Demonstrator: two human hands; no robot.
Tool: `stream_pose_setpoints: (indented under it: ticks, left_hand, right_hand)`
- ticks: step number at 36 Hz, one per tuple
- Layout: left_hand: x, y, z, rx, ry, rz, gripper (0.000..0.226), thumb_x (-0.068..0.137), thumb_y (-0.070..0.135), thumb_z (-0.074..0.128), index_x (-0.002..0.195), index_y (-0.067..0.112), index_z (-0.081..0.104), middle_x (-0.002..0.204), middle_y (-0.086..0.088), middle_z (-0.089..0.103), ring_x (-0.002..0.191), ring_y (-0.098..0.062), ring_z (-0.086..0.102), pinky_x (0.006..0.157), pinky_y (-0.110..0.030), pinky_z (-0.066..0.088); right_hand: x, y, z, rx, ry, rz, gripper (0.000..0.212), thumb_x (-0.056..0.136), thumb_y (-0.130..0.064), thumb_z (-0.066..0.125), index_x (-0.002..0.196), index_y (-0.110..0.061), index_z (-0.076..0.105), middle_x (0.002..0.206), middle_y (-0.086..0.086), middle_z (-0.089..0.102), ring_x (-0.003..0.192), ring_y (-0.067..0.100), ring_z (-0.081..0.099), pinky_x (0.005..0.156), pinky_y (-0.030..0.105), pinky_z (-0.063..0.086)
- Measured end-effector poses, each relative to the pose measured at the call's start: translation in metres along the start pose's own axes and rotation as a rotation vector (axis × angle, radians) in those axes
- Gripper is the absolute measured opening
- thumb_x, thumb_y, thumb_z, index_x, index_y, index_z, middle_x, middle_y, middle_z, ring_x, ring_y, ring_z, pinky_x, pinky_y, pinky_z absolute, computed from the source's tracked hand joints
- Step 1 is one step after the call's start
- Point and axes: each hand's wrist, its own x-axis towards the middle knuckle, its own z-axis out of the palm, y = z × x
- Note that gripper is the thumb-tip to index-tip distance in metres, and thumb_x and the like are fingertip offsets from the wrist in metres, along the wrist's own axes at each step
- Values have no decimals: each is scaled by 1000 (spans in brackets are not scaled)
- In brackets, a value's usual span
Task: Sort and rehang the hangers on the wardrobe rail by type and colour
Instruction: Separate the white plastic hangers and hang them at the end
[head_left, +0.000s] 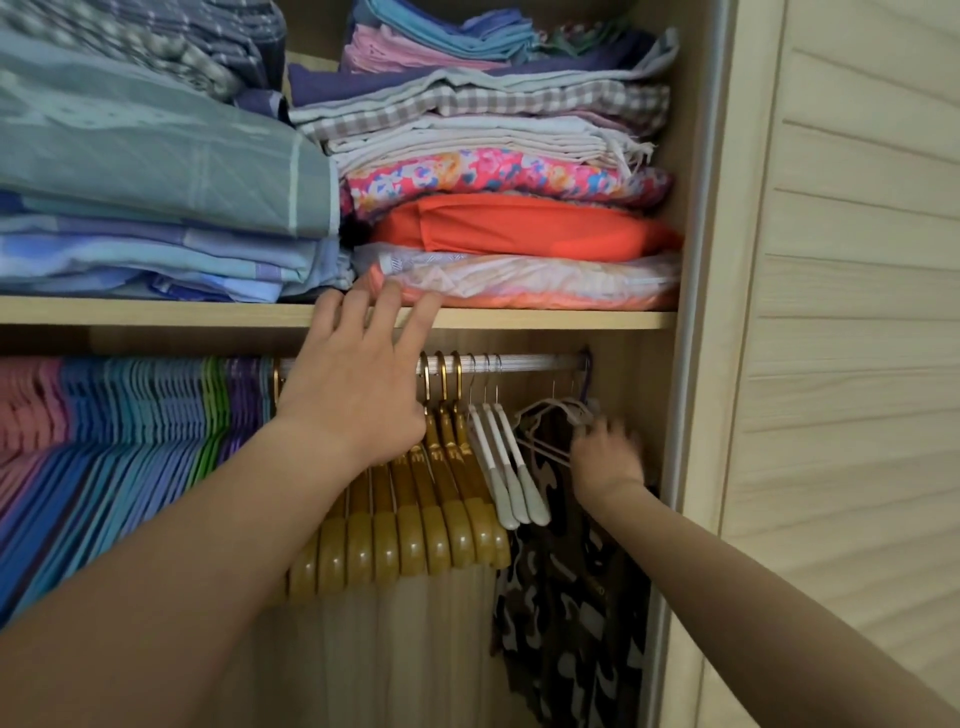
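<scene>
Two bare hands reach into the pale wooden wardrobe, and folded linen crowds the shelf above them: a grey-green quilt (156, 156) over blue sheets above the left forearm, and a stack with checked cloth, a pink floral piece, an orange fold (519, 231) and a plastic-wrapped bundle (519, 283) just over the left fingertips. The left hand (358, 379) is spread, fingers straight, their tips lying against the front edge of the wooden shelf board (545, 318) and hiding part of the metal wardrobe rail (535, 362). Under that wrist hang the glossy amber hangers with gold hooks (447, 499); about ten shoulders can be counted, three hooks clear of the hand. Left of the arm runs a packed row of thin plastic hangers (119, 436), pink, then blue, green and purple, too many and too blurred to count. Between the hands hang three white-and-grey padded hangers (511, 467). The right hand (605, 457), blurred, is curled around a bunch of pale thin wire-like hangers (550, 415), held below the rail near its right end; their number cannot be told. Beneath it hangs a camouflage-patterned garment (571, 597). Open rail shows only in the short stretch above the right hand, ending at the wardrobe side panel, with the slatted door (852, 312) beyond.
</scene>
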Motion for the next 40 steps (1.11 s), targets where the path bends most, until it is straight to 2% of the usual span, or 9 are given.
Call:
stream_pose_setpoints:
  ticks: [7, 12, 16, 19, 23, 26, 32, 35, 40]
  left_hand:
    - [-1, 0, 0, -9, 8, -4, 99, 84, 50, 56, 161, 23, 1, 166, -18, 19, 152, -40, 18, 124, -55, 13]
    - [0, 0, 2, 5, 17, -7, 99, 83, 50, 57, 161, 22, 2, 165, -18, 21, 151, -40, 20, 124, -55, 14]
    - [0, 1, 2, 11, 20, -15, 99, 82, 49, 58, 160, 22, 4, 165, -18, 23, 151, -40, 21, 123, -55, 15]
    - [-1, 1, 3, 15, 21, -18, 98, 82, 49, 58, 160, 22, 4, 165, -18, 23, 152, -40, 20, 124, -55, 15]
    - [-1, 1, 4, 19, 36, -21, 97, 83, 48, 58, 160, 21, 8, 163, -18, 26, 150, -40, 24, 123, -56, 17]
    - [-1, 2, 5, 19, 37, -25, 97, 83, 49, 58, 161, 21, 6, 163, -19, 27, 150, -40, 24, 123, -56, 17]
    - [0, 3, 6, 21, 38, -28, 97, 82, 49, 58, 160, 20, 8, 163, -19, 27, 150, -40, 24, 123, -57, 17]
    - [0, 3, 7, 11, 47, -25, 97, 82, 49, 58, 160, 20, 9, 162, -19, 28, 150, -40, 24, 122, -57, 17]
    - [0, 0, 8, -8, 48, -18, 96, 83, 50, 56, 160, 22, 6, 165, -18, 23, 153, -38, 18, 124, -55, 14]
  right_hand:
    - [5, 9, 15, -140, -42, 28, 58, 95, -21, 54, 148, -11, 35, 139, 15, 48, 123, 33, 50, 102, 46, 39]
    - [0, 11, 11, -85, -52, 19, 57, 94, -18, 55, 146, -11, 34, 135, 16, 53, 120, 33, 52, 98, 43, 41]
    - [-6, 9, 9, 267, -20, 22, 55, 95, -8, 50, 147, -9, 33, 119, 14, 63, 105, 30, 61, 77, 36, 48]
    - [-15, 5, 5, 600, -19, 83, 47, 98, -10, 46, 143, -7, 37, 112, 14, 65, 97, 31, 65, 73, 37, 52]
    - [-25, 3, 2, 930, -78, 186, 19, 99, -17, 47, 109, -7, 60, 99, 9, 66, 83, 25, 63, 66, 32, 49]
    - [-31, 1, 10, 1025, -87, 192, 29, 102, -20, 45, 81, -9, 62, 83, 7, 66, 71, 21, 61, 55, 28, 44]
    - [-30, -7, 10, 727, 240, 107, 19, 102, -16, 50, 85, -12, 59, 83, 4, 64, 72, 24, 64, 61, 37, 52]
    - [-16, -9, -6, 652, 194, 90, 11, 98, -8, 51, 94, -11, 61, 86, 5, 66, 78, 28, 67, 66, 42, 58]
    - [0, -9, -15, 625, 28, 99, 18, 96, -3, 47, 97, -9, 65, 93, 9, 68, 84, 29, 66, 66, 37, 54]
